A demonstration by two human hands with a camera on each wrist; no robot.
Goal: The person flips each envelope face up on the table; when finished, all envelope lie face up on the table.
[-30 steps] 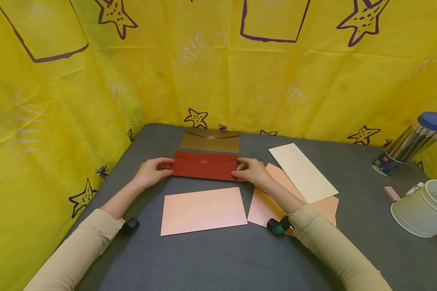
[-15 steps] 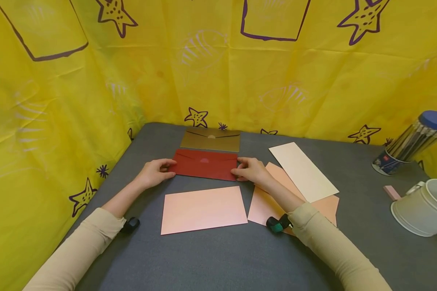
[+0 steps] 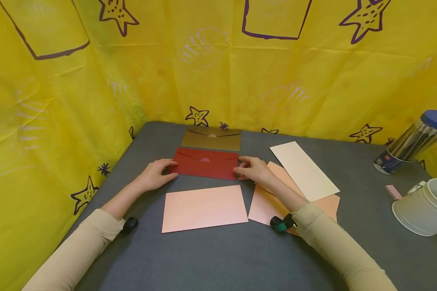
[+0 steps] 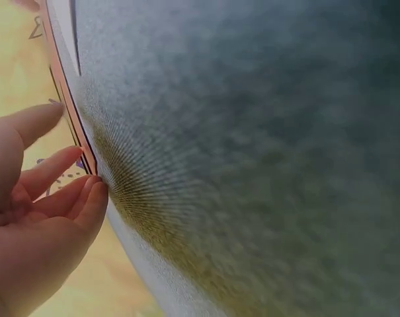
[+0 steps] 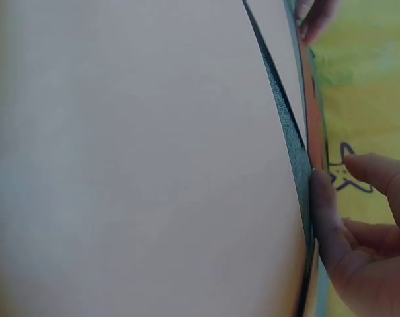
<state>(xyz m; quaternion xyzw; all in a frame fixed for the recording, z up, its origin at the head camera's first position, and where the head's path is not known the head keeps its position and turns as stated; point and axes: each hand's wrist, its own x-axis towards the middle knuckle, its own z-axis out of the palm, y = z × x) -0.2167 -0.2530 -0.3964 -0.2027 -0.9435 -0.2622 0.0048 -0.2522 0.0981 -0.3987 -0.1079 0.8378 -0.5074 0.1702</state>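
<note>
A dark red envelope (image 3: 207, 165) lies with its flap side up, just in front of a gold-brown envelope (image 3: 212, 139). My left hand (image 3: 154, 174) holds the red envelope's left end, with thumb and fingers at the corner. In the left wrist view this hand (image 4: 44, 198) has the envelope's thin edge between its fingertips. At the opposite end, my right hand (image 3: 256, 170) grips the right edge, its thumb over the border. The right wrist view shows the thumb of that hand (image 5: 361, 244) against the edge, with the other fingers bent behind.
A pale pink envelope (image 3: 205, 209) lies in front of the red one. Under the right forearm, more peach envelopes (image 3: 258, 206) overlap, a cream envelope (image 3: 303, 169) on top. Far right are a pencil cup (image 3: 390, 161), a pink block (image 3: 393, 192) and a white bucket (image 3: 418, 210).
The red envelope has shifted slightly away, closer to the gold-brown one, and sits flatter. My left thumb reaches a little farther along its near corner. Both hands have otherwise stayed in place.
</note>
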